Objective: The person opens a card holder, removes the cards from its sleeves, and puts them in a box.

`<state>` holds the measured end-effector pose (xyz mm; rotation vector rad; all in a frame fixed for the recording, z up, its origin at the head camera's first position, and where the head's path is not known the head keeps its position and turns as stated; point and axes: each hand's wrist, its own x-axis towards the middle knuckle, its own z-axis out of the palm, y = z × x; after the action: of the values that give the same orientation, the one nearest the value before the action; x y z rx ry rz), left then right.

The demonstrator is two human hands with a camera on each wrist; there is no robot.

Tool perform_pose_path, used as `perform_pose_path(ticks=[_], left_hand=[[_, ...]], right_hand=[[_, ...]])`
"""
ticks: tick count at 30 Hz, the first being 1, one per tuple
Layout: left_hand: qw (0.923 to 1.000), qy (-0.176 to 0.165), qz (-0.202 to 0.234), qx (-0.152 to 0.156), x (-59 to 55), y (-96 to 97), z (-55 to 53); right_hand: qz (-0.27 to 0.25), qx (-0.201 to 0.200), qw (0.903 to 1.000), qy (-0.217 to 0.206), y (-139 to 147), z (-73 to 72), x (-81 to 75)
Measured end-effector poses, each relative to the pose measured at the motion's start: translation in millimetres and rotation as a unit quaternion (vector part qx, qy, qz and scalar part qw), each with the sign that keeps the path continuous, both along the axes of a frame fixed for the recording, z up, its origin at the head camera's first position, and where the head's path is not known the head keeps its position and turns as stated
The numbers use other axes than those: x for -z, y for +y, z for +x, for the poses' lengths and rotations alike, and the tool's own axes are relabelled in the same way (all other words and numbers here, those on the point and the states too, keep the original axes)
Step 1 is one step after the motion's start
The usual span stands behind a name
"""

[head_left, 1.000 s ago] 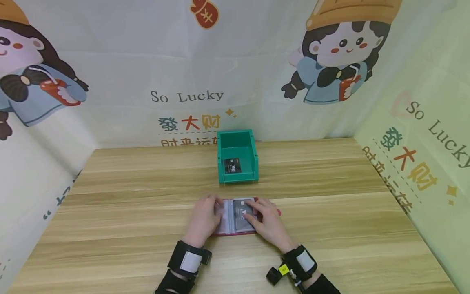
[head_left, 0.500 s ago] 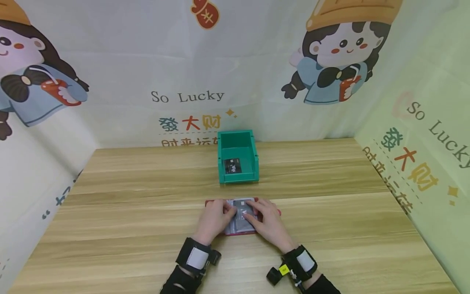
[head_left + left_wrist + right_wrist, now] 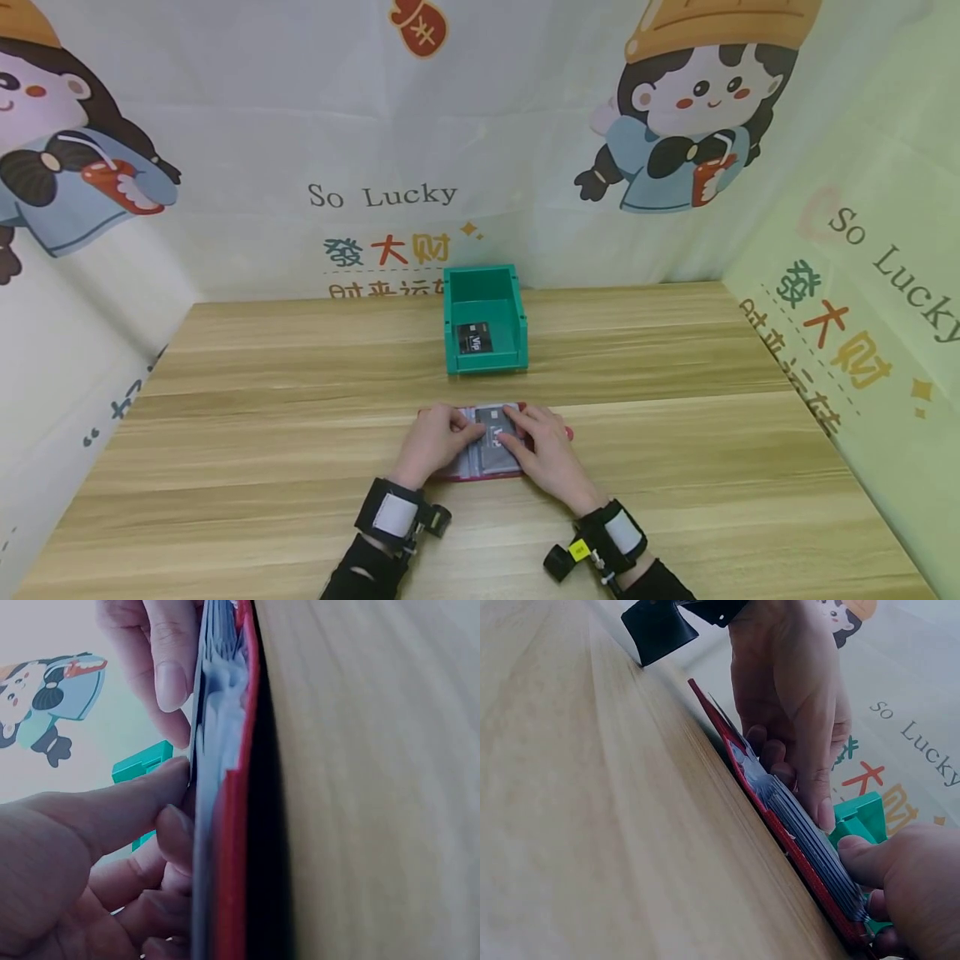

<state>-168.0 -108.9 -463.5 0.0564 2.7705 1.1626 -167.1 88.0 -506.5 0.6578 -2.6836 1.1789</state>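
A card holder with a red cover (image 3: 769,814) and clear sleeves (image 3: 463,468) lies spread out on the table. Its right page shows a dark card (image 3: 492,457) with "VIP" lettering. My left hand (image 3: 433,440) is over the left page, its thumb and bent forefinger pinching at the card's left edge. Behind them the other left fingers curl in. My right hand (image 3: 552,454) grips the holder's right side, with the thumb (image 3: 861,859) on top of the stacked sleeves. Part of the cover's right end is hidden under that hand.
A green bin (image 3: 517,362) stands behind the card holder, near the back of the table. Inside it lies a black card (image 3: 475,338) marked "Vip". Printed cloth walls (image 3: 247,167) rise behind and beside the wooden table (image 3: 225,433).
My left hand has moved right from the holder's left page to the dark card's left edge, then slightly back left. My right hand has stayed at the holder's right side.
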Motion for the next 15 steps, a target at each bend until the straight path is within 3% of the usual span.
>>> perform_pose_path(ticks=[15], left_hand=[[0.9997,-0.002,0.003,0.023,0.2,-6.9,-3.9]], right_hand=[[0.0,-0.005,1.0,0.001,0.7,-0.1,-0.9]])
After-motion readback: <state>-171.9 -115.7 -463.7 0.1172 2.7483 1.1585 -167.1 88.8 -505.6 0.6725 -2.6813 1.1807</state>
